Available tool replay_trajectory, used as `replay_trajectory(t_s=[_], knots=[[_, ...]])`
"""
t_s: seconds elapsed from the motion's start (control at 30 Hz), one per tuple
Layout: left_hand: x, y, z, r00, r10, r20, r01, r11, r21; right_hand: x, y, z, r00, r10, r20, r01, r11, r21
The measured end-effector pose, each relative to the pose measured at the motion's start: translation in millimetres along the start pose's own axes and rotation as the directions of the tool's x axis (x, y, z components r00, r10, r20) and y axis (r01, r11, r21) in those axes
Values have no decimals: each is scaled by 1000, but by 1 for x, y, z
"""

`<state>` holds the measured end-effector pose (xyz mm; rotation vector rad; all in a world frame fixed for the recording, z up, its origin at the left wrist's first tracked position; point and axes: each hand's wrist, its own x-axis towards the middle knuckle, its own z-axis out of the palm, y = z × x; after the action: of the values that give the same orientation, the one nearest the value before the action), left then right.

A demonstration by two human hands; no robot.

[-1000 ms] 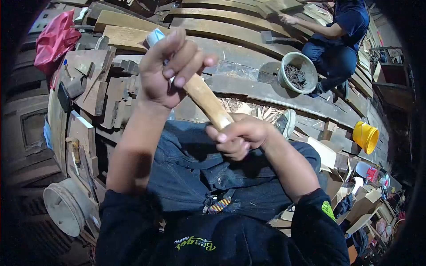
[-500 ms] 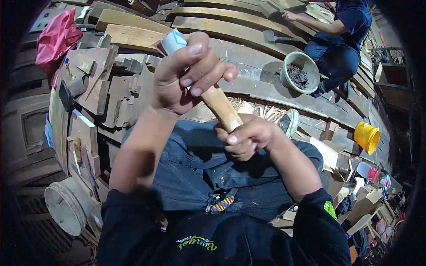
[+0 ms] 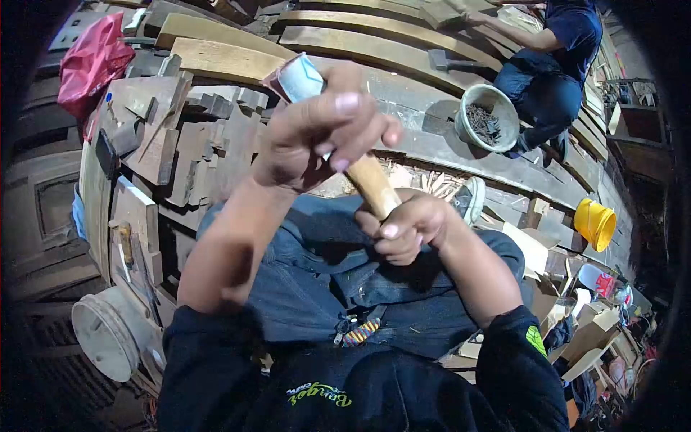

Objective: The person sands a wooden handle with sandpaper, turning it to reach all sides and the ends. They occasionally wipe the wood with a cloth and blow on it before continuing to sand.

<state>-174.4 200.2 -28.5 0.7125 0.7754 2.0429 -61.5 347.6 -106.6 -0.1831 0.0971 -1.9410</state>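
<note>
Your left hand (image 3: 317,140), clamped on folded sandpaper (image 3: 301,75), is sliding further up the wooden handle (image 3: 374,186) toward the upper centre of the frame. Your right hand (image 3: 407,225) is still gripping the handle's lower end above your lap, so the rubbing stroke is continuing.

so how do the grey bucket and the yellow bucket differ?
The grey bucket stands upright, mouth up, holding dark nails; the yellow bucket lies tipped on its side, contents unseen. Grey sits beside the co-worker; yellow lies further right among wood scraps. Both are small, round and open-topped.

You look down from your head, close over your left hand (image 3: 317,140) and right hand (image 3: 407,227), fingers nearest the lens.
</note>
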Motion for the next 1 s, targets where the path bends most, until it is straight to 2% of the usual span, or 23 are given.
replay_trajectory(t_s=[0.03,0.1,0.13,0.17,0.2,0.23,0.3,0.37,0.4,0.43,0.5,0.53,0.57,0.63,0.67,0.7,0.77,0.83,0.87,0.9,0.93,0.97,1.0], knots=[[0,0,5,1000,-3,-23,2,999,-32,4,4,1,1000,-18,-2,18,999,-40],[-1,-4,-4,957,-1,-290,-18,998,-63,12,3,6,997,-63,-53,59,996,-65],[0,-4,-7,887,21,-461,-12,1000,23,16,-1,17,895,-215,-391,46,916,-398],[-1,-7,-9,887,21,-462,-10,1000,25,22,-3,23,667,-442,-600,-97,747,-658],[0,-11,-10,782,52,-622,17,994,105,30,4,11,480,-743,-467,-205,423,-883],[3,-14,-7,649,96,-755,57,983,175,40,11,2,310,-932,-187,-383,58,-922],[5,-14,1,654,109,-749,121,962,246,35,18,-3,228,-956,-183,-433,68,-899],[0,-9,-4,775,21,-631,95,984,149,20,-3,20,586,-674,-450,-277,355,-893],[-2,-6,-7,829,-14,-559,86,991,102,8,-8,23,736,-370,-567,-166,714,-680],[-4,-5,-3,826,-17,-563,88,991,100,1,-11,26,861,-215,-460,-20,891,-453],[-4,0,8,998,26,-66,-24,999,27,-5,-7,12,997,-1,-71,0,1000,-23],[-1,2,5,997,16,77,-19,999,38,0,-1,9,999,-9,52,9,1000,-2],[-1,1,0,997,18,76,-21,999,37,5,3,9,999,-46,25,47,999,-26],[-3,0,-7,994,-17,-111,16,1000,-14,13,1,16,930,-160,-331,66,958,-279],[-3,-2,-3,942,2,-336,12,999,41,18,2,16,750,-438,-496,-7,744,-669],[-3,-4,-2,861,63,-505,29,984,173,23,2,14,515,-722,-462,-219,410,-886],[3,-12,-3,750,85,-656,66,977,202,31,11,6,456,-790,-410,-228,341,-912],[1,-11,0,789,56,-612,89,975,204,34,17,-1,330,-903,-277,-263,193,-945],[1,-9,1,823,26,-568,113,971,209,29,10,9,444,-806,-392,-184,346,-920],[0,-8,-1,823,25,-568,114,971,208,16,1,20,581,-576,-575,-192,589,-785],[-2,-5,-5,920,-2,-393,44,994,96,3,-8,16,813,-272,-514,-35,859,-511],[-2,-2,-6,980,-3,-201,-3,1000,-29,-4,-14,12,964,-18,-264,-14,993,-120],[-2,1,-4,1000,-7,-25,7,1000,-17,-2,-9,7,992,4,-126,-12,998,-63]])
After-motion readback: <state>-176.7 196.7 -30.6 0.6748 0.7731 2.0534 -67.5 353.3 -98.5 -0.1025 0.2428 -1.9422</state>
